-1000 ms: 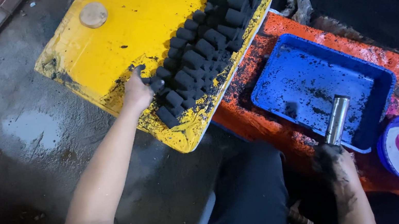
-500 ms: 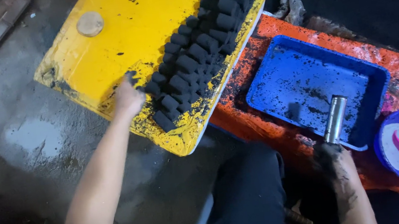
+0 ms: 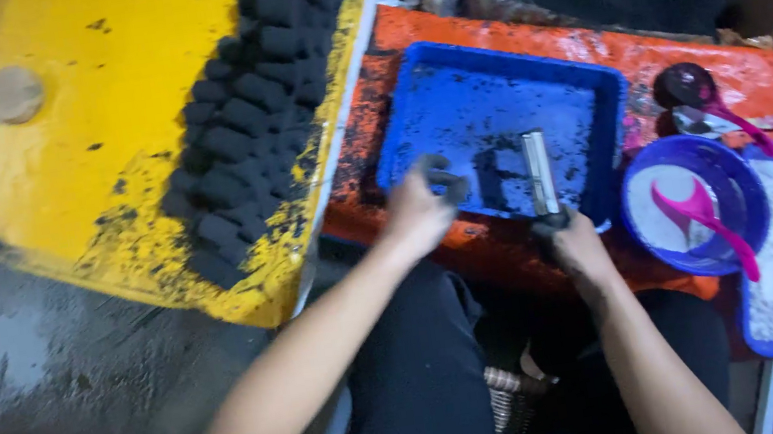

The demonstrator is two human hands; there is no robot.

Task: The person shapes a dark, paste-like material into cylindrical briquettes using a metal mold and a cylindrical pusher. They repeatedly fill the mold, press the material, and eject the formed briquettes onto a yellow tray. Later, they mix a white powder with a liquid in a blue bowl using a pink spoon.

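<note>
Your left hand (image 3: 421, 210) sits at the near edge of the blue tray (image 3: 591, 97), fingers curled round a small dark lump (image 3: 447, 181) w/ soot on the fingertips. It's blurred, so you can't tell exactly what the lump is, but the grip is closed on it. Your right hand (image 3: 572, 246) is just beside it, at the same near rim, wrapped narrow round the lower end of a metal tube (image 3: 539, 172). The tube runs away from you over the tray floor, which is smeared w/ black dust.

The tray rests on an orange surface (image 3: 740, 77), also blackened. To your left lies a yellow board (image 3: 79, 109), tilted in view, w/ rows of black briquettes (image 3: 241, 116) packed along its right side, touching each other. A round pale disc (image 3: 13, 94) lies alone near the board's far left corner, well apart from the rows.

To your right, a purple bowl (image 3: 745, 197) holds white powder & a pink scoop (image 3: 709, 214). Just beyond it, a 2nd blue tray (image 3: 756, 336) holds more white powder. A dark round ladle (image 3: 685, 84) lies behind the bowl. Floor under the board looks wet.
</note>
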